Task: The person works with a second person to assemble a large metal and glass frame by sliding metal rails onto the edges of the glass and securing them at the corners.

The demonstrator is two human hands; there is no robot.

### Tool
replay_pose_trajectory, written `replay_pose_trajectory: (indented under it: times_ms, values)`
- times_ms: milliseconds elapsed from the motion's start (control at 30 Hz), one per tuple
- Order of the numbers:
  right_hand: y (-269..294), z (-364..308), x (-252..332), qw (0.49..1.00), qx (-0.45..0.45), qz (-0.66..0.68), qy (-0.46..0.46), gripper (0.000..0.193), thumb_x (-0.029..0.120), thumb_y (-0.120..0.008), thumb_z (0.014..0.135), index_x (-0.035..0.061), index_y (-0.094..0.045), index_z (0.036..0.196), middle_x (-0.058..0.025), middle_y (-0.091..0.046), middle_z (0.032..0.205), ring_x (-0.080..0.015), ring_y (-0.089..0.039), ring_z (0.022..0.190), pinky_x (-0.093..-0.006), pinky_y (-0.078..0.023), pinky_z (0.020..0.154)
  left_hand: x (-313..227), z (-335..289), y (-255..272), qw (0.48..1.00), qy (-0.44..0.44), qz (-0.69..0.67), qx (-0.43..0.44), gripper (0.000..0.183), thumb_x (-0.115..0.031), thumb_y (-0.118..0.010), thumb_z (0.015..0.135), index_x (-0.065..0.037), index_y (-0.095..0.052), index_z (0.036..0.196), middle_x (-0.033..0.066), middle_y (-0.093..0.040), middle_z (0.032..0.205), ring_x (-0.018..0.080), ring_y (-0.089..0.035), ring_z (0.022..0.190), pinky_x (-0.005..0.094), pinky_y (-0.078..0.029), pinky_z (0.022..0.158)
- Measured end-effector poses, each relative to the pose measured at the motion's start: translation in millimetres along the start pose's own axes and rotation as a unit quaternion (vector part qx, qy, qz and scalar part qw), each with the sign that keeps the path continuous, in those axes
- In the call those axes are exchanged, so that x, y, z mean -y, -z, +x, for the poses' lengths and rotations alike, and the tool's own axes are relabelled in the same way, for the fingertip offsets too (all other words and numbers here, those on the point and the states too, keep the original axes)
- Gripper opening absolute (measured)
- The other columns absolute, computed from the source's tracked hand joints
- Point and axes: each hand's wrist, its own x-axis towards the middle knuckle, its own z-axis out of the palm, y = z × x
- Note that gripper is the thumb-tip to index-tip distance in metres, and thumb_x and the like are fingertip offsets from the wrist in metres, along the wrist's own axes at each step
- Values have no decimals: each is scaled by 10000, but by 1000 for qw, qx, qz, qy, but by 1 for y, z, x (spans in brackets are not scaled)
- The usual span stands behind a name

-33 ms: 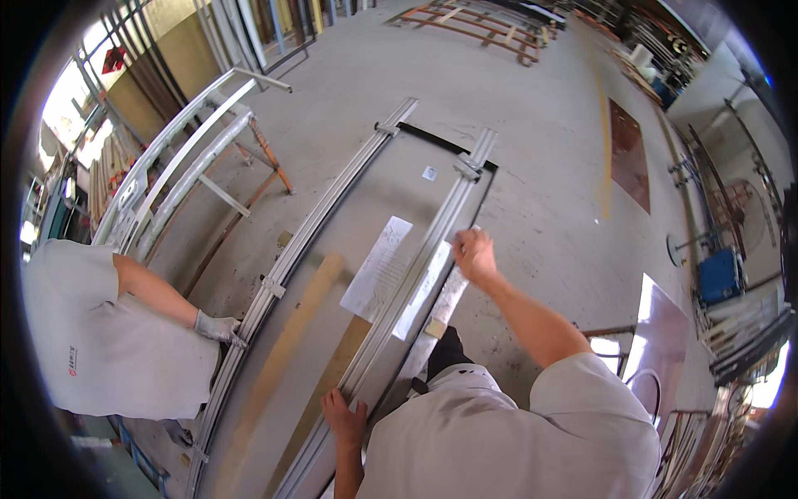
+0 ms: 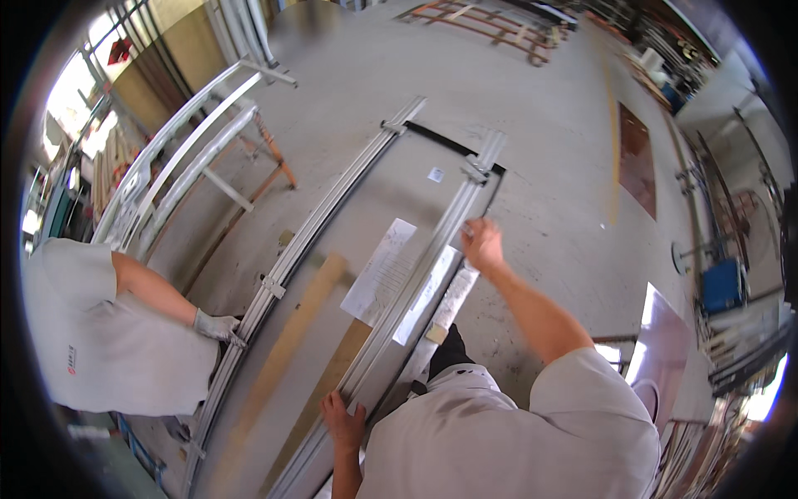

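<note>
Mid-frame, the panel (image 2: 416, 179) is stretching to the bottom edge, a rail (image 2: 413, 287) running along its right side. Lower centre, the left hand (image 2: 342, 422) is clasping that rail; right of centre, the right hand (image 2: 484, 243) is curling, contents unclear. Uneven pressure could be skewing the rail, risking scratches.

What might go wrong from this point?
The bare left hand rests at the nearer metal rail; an edge might cut or pinch it.

A co-worker's gloved hand is at the farther rail; uneven pushing could skew things.

The paper sheet beside the nearer rail might get caught or torn.
</note>
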Motion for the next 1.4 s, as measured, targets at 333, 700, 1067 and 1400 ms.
replay_pose_trajectory:
  times_ms: [333,700,1067,1400]
  values:
    - [-50,147,-103,967,118,-223,34,363,313,-574,851,58,-602,1108,-145,-625,1056,-319,-593,943,-425,-494,795,-19,-19,-3,956,284,73,7,584,-170,-668,724,30,-432,1220,226,-481,1220,392,-429,1185,448,-397,980]
    - [-44,159,-110,937,48,-267,219,250,249,-522,822,60,-657,730,-153,-646,777,-322,-618,667,-488,-457,633,-33,19,-19,941,329,82,6,367,-117,-610,716,-1,-511,1050,197,-552,1064,365,-514,1071,440,-478,865]
    - [-16,81,64,891,287,13,350,248,244,-560,793,16,-657,782,-151,-648,855,-303,-628,746,-455,-476,677,-23,8,-29,952,294,47,-68,265,-124,-643,728,-19,-547,951,135,-547,1019,307,-525,1025,416,-481,833]
    - [-9,-6,136,799,459,119,370,260,222,-641,715,-35,-627,755,-183,-630,751,-312,-610,701,-430,-471,682,-20,12,-19,960,257,40,-104,224,-91,-607,717,-31,-583,931,139,-590,971,317,-561,987,393,-480,842]
